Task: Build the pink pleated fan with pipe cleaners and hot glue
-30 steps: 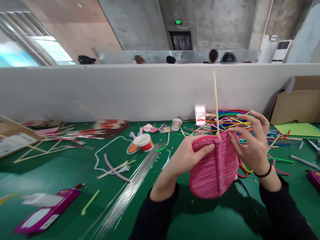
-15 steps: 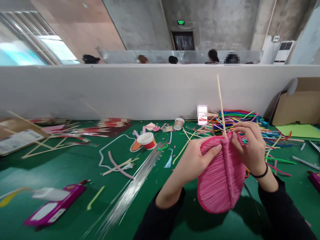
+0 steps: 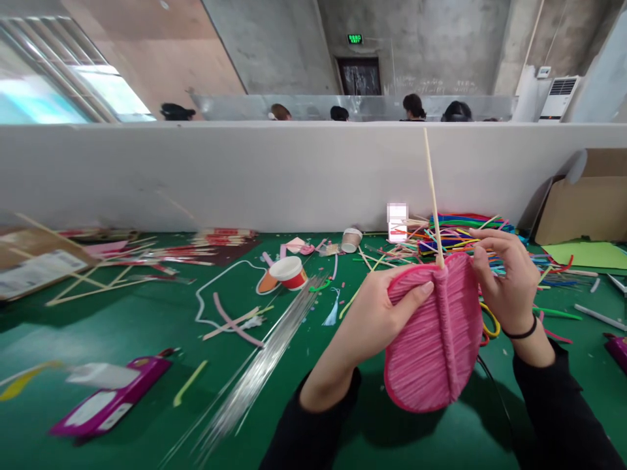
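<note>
My left hand grips a pink fan by its upper left edge, thumb pressed on the front beside the central rib. Rounded lobes shape the fan, and fine pink strands cover it inside a darker pink rim. From the top of the thread-wrapped rib a thin wooden stick points upward. Just right of the fan's upper edge is my right hand, its fingers bent and apart, with nothing visible in them. Yellow-handled scissors lie partly hidden behind the fan.
Colourful pipe cleaners heap behind the fan. A paper cup, clear rods, a blue tassel and a purple packet lie leftward on the green table. A white partition and cardboard box stand behind.
My right hand has come off the fan's upper right edge and moved slightly right, its fingers loosening. My left hand keeps its grip; the fan has shifted slightly.
</note>
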Available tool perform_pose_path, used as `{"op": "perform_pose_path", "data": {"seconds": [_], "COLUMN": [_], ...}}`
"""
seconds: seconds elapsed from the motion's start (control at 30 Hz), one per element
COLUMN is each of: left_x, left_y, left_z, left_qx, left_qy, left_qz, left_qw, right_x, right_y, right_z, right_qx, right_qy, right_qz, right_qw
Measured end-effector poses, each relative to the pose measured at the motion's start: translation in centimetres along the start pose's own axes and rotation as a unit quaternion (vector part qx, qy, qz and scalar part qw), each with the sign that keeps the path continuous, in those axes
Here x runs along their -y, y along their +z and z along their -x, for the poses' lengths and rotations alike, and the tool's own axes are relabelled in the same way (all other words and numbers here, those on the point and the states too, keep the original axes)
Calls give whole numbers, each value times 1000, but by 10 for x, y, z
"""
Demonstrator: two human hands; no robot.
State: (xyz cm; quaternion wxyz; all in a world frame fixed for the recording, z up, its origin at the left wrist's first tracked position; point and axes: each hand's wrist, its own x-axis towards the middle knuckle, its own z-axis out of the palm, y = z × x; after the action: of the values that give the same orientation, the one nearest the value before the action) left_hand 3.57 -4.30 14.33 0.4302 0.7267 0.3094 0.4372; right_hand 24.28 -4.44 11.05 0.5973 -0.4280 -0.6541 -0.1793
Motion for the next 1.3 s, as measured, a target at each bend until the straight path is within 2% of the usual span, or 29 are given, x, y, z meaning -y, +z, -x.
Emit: {"op": "perform_pose_path", "data": {"seconds": [0.13, 0.27, 0.6, 0.77, 0.87, 0.97, 1.07, 1.2, 1.3], "left_x": [1, 3, -7, -9, -10, -10, -7, -2, 0], "left_y": [-1, 1, -7, -13, -17, -20, -24, -27, -26], "left_z": [1, 2, 8, 8, 5, 3, 2, 3, 4], "left_qx": [-9, 13, 85, 117, 133, 144, 146, 151, 150], "left_qy": [7, 29, 26, 30, 16, -1, -26, -52, -62], "left_qz": [-23, -56, -153, -142, -117, -80, -26, 57, 101], "left_qw": [1000, 998, 984, 983, 984, 986, 989, 986, 982], "right_x": [5, 9, 7, 12, 15, 17, 16, 11, 11], "right_y": [-8, -10, -21, -24, -24, -25, -25, -21, -17], "right_z": [-8, -10, -12, -12, -12, -12, -12, -9, -7], "right_qx": [58, 78, 171, 213, 216, 209, 223, 246, 233], "right_qy": [-55, -109, -127, -125, -123, -110, -51, 62, 97], "right_qz": [16, 38, 67, 40, 17, -15, -88, -255, -335], "right_qw": [997, 990, 975, 968, 968, 972, 969, 933, 908]}}
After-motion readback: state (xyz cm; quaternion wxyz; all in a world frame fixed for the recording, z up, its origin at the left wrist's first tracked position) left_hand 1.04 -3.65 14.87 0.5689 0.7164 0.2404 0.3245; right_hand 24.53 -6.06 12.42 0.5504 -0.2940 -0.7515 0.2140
